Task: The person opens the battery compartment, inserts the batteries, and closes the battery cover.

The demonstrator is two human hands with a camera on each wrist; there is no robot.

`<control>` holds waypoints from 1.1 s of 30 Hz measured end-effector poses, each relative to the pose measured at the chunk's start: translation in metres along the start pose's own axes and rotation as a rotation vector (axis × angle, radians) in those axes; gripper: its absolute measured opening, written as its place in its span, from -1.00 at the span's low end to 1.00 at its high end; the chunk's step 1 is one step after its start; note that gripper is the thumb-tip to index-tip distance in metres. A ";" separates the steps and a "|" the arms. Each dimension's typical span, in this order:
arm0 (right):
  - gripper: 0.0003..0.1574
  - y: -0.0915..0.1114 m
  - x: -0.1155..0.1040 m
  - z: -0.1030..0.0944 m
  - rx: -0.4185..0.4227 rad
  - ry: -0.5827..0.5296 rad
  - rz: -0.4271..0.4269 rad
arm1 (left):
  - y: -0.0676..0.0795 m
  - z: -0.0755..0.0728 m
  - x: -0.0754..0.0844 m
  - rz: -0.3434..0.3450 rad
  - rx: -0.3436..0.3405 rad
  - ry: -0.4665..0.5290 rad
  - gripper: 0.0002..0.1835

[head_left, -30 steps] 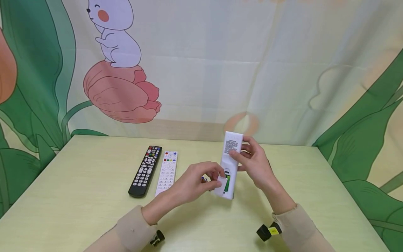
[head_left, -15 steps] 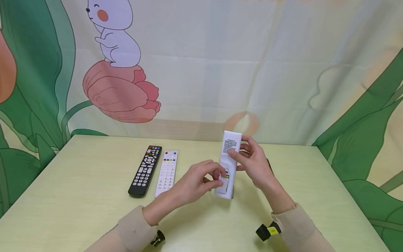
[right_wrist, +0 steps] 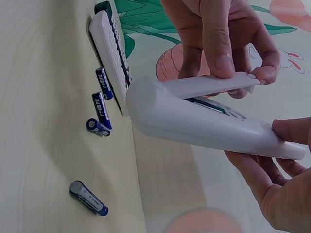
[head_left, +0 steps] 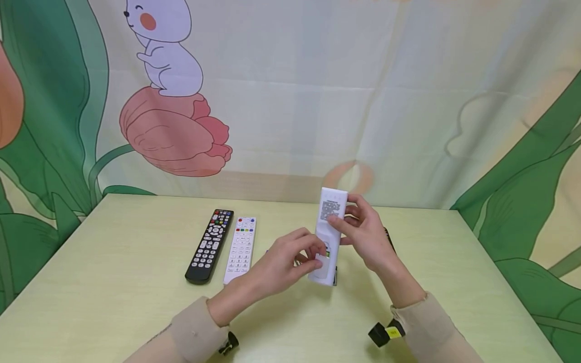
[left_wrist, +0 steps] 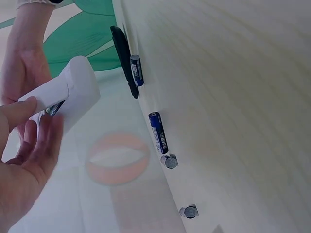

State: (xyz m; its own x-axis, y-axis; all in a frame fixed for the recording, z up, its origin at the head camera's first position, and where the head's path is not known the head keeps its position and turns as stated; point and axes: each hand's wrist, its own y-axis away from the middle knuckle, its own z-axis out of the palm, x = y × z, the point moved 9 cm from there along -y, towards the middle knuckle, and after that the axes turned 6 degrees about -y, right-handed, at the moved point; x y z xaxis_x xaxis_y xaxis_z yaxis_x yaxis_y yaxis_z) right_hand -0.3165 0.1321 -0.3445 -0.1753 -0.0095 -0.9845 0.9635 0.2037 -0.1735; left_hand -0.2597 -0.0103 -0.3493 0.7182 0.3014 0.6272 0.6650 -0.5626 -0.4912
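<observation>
In the head view my right hand [head_left: 369,239] holds a white remote control [head_left: 333,196] above the table, its back and label towards me, thumb on the label. My left hand [head_left: 290,257] pinches the white battery cover [head_left: 322,270] at the lower part of the remote's back. The cover lies over most of the battery compartment, leaving a sliver of green at its upper end. From the right wrist view, the cover [right_wrist: 209,85] is tilted: one end meets the remote [right_wrist: 194,122], while the pinched end stands raised with a gap beneath.
A black remote [head_left: 210,247] and another white remote [head_left: 240,249] lie face up on the table to the left. Several blue batteries [right_wrist: 101,109] lie loose on the table behind the held remote. Another dark object [head_left: 389,239] shows partly behind my right wrist. A printed curtain hangs behind.
The left hand has brought the cover over the compartment, hiding most of the green inside that showed before. The held remote has shifted slightly left and up.
</observation>
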 end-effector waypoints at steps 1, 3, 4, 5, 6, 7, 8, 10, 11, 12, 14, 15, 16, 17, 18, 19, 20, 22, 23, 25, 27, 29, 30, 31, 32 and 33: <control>-0.43 0.000 0.000 0.000 0.000 0.002 -0.001 | 0.000 -0.001 0.001 0.008 0.015 -0.016 -0.79; -0.42 0.000 0.000 0.000 0.000 0.005 -0.001 | 0.001 -0.003 0.001 0.014 0.042 -0.043 -0.79; -0.42 0.000 0.000 0.000 -0.001 0.006 -0.002 | 0.001 -0.004 0.001 0.015 0.054 -0.059 -0.78; -0.42 0.000 0.000 0.000 0.000 0.006 -0.002 | 0.001 -0.004 0.001 0.014 0.065 -0.066 -0.78; -0.42 0.000 0.000 0.000 0.000 0.008 -0.003 | 0.001 -0.005 0.001 0.011 0.075 -0.071 -0.78; -0.42 -0.001 0.000 0.000 0.000 0.009 -0.005 | 0.001 -0.006 0.002 0.010 0.082 -0.074 -0.79; -0.42 -0.001 -0.001 0.001 0.000 0.010 -0.006 | 0.001 -0.006 0.002 0.009 0.088 -0.076 -0.79; -0.42 0.000 -0.002 0.001 -0.001 0.011 -0.009 | 0.001 -0.007 0.002 0.009 0.101 -0.083 -0.81; -0.42 0.000 -0.002 0.001 -0.002 0.010 -0.011 | 0.001 -0.008 0.002 0.009 0.106 -0.085 -0.82; -0.42 0.000 -0.003 0.001 -0.003 0.010 -0.012 | 0.001 -0.008 0.001 0.008 0.111 -0.089 -0.83; -0.42 0.000 -0.003 0.002 -0.004 0.008 -0.013 | 0.001 -0.008 0.001 0.009 0.125 -0.096 -0.86; -0.42 0.000 -0.004 0.002 -0.004 0.009 -0.014 | 0.001 -0.009 0.001 0.008 0.130 -0.099 -0.87; -0.42 0.001 -0.004 0.003 -0.004 0.008 -0.013 | 0.001 -0.009 0.001 0.008 0.136 -0.100 -0.87; -0.42 0.001 -0.004 0.003 -0.003 0.007 -0.013 | 0.001 -0.010 0.000 0.007 0.143 -0.102 -0.88; -0.42 0.001 -0.004 0.003 -0.001 0.006 -0.013 | 0.002 -0.010 0.000 0.007 0.151 -0.103 -0.88; -0.42 0.001 -0.005 0.003 -0.001 0.003 -0.013 | 0.002 -0.011 0.001 0.008 0.159 -0.104 -0.88; -0.42 0.001 -0.005 0.003 0.000 0.002 -0.013 | 0.002 -0.011 0.000 0.007 0.164 -0.106 -0.88; -0.42 0.002 -0.006 0.004 -0.001 0.001 -0.016 | 0.002 -0.012 0.000 0.007 0.175 -0.111 -0.87; -0.42 0.002 -0.007 0.004 -0.002 0.000 -0.017 | 0.002 -0.012 0.000 0.005 0.178 -0.114 -0.87; -0.42 0.003 -0.008 0.005 -0.005 0.000 -0.020 | 0.001 -0.012 0.000 -0.003 0.178 -0.116 -0.86; -0.42 0.003 -0.008 0.005 -0.008 -0.002 -0.022 | 0.001 -0.012 0.000 -0.014 0.175 -0.114 -0.85; -0.42 0.003 -0.008 0.006 -0.011 -0.005 -0.023 | 0.001 -0.012 -0.001 -0.027 0.172 -0.105 -0.83; -0.42 0.004 -0.008 0.006 -0.013 -0.005 -0.025 | 0.001 -0.012 -0.001 -0.031 0.171 -0.103 -0.82; -0.42 0.004 -0.008 0.006 -0.013 -0.004 -0.027 | 0.001 -0.012 -0.002 -0.037 0.171 -0.101 -0.80; -0.42 0.004 -0.008 0.006 -0.014 -0.002 -0.028 | 0.001 -0.012 -0.002 -0.044 0.172 -0.098 -0.78; -0.41 0.004 -0.009 0.006 -0.014 0.001 -0.029 | 0.001 -0.012 -0.002 -0.052 0.174 -0.096 -0.75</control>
State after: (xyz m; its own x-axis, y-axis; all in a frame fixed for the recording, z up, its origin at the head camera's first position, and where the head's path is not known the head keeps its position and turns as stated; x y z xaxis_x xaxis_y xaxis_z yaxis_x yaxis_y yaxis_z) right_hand -0.3100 0.1271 -0.3369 -0.2036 -0.0143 -0.9790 0.9551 0.2168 -0.2018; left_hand -0.2634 -0.0207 -0.3437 0.6925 0.4035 0.5980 0.7212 -0.4052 -0.5618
